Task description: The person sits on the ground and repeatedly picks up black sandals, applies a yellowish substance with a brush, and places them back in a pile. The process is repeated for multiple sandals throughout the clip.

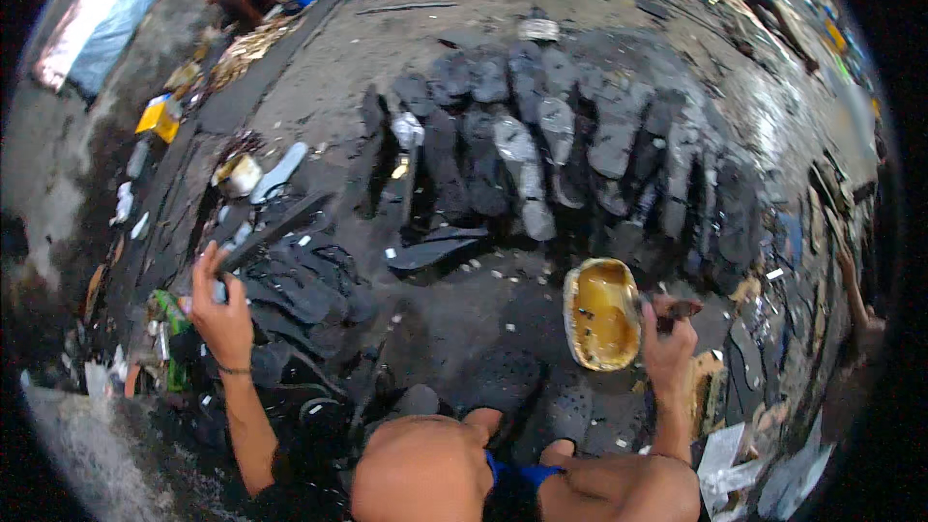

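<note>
Dark sole [277,228] pinched by one end in the left hand [220,317], long axis slanting away rightward, yellow-filled tray [571,321] well apart, just beside the right hand [667,350], wrapped round a brown tool [683,308].

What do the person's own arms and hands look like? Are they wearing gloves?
No gloves! The left hand and right hand are bare, and no sleeves show on the forearms. A thin dark band circles the left wrist; I see none on the right.
</note>
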`<state>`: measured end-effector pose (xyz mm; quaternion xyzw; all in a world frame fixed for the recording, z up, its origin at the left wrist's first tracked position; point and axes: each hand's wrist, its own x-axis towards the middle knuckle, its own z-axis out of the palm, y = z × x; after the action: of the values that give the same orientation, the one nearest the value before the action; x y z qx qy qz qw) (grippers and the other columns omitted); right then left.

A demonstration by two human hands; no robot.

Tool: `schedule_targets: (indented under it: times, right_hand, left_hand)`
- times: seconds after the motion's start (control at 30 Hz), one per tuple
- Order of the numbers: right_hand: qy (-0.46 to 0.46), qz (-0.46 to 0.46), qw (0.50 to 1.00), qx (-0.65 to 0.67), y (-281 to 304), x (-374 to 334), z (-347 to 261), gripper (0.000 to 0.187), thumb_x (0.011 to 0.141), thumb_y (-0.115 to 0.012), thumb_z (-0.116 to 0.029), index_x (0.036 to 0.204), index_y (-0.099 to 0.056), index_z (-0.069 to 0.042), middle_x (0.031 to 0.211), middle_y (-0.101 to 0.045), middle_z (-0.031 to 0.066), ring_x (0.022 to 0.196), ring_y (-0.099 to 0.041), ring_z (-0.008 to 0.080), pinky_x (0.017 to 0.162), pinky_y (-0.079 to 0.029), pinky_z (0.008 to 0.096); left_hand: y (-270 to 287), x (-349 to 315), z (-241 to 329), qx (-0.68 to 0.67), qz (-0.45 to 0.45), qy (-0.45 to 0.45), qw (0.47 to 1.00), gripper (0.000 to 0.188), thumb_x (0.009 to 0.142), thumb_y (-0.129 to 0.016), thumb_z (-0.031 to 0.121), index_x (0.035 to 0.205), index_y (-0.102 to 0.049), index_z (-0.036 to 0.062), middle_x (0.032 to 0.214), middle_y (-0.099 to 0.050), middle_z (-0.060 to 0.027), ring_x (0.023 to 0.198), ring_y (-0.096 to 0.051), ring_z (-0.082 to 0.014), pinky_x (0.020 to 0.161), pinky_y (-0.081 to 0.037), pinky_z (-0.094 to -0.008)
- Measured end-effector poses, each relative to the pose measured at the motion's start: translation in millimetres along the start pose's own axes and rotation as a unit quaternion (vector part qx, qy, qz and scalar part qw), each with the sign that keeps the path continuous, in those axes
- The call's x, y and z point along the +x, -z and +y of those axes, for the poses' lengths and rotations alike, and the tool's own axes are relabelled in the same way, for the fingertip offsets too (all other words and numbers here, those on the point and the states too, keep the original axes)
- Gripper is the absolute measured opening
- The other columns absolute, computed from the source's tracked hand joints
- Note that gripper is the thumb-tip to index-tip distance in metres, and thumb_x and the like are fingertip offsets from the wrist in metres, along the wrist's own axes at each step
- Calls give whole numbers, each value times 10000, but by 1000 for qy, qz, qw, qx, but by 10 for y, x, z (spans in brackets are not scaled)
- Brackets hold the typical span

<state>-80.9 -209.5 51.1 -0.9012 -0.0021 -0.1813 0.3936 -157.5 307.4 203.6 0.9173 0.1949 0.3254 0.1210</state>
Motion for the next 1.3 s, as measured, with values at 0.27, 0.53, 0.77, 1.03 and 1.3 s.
schedule_targets:
  times: [0.27, 0.53, 0.77, 1.03, 1.3]
  right_hand:
    - [-115, -250, 951, -143, 210, -474, -81, 286, 897, -684, -254, 940, -654, 27, 830, -692, 228, 787, -674, 429, 699, -526, 496]
    - [-196, -385, 902, 11, 437, -387, -133, 330, 900, -703, -273, 953, -665, 51, 832, -694, 241, 751, -691, 379, 659, -529, 446]
    - [-258, -228, 886, 311, 3, -148, -491, 226, 916, -719, -124, 1080, -643, 13, 947, -691, 48, 840, -626, 108, 748, -515, 274]
    - [-1, -203, 947, 250, -830, 243, -780, 253, 871, -756, -158, 1089, -692, -47, 998, -733, 128, 900, -711, 251, 819, -541, 334]
    - [90, -172, 953, 233, -601, 240, -985, 216, 855, -767, -158, 1022, -702, -38, 918, -726, 121, 872, -706, 279, 804, -530, 364]
  left_hand:
    - [-852, -2146, 175, -141, -371, -222, 890, 517, 752, -663, 15, 1266, -630, 62, 1235, -603, -69, 1052, -556, -282, 881, -446, -411]
    - [-1597, -2410, 542, -242, -444, -179, 844, 667, 786, -734, 158, 1395, -505, 13, 1369, -517, -157, 1195, -494, -351, 1056, -408, -446]
    - [-2495, -2172, 1283, -132, -468, -184, 854, 655, 967, -578, 456, 1468, -454, 52, 1567, -329, -236, 1491, -247, -364, 1212, -212, -396]
    - [-2334, -1611, 1405, -713, -388, 459, 361, 451, 1058, -373, 325, 1278, -607, 8, 1199, -676, -103, 1037, -658, -219, 944, -523, -348]
    - [-2073, -1567, 1659, -669, -394, 456, 434, 449, 1054, -373, 331, 1294, -585, 17, 1209, -663, -96, 1063, -652, -221, 938, -530, -358]
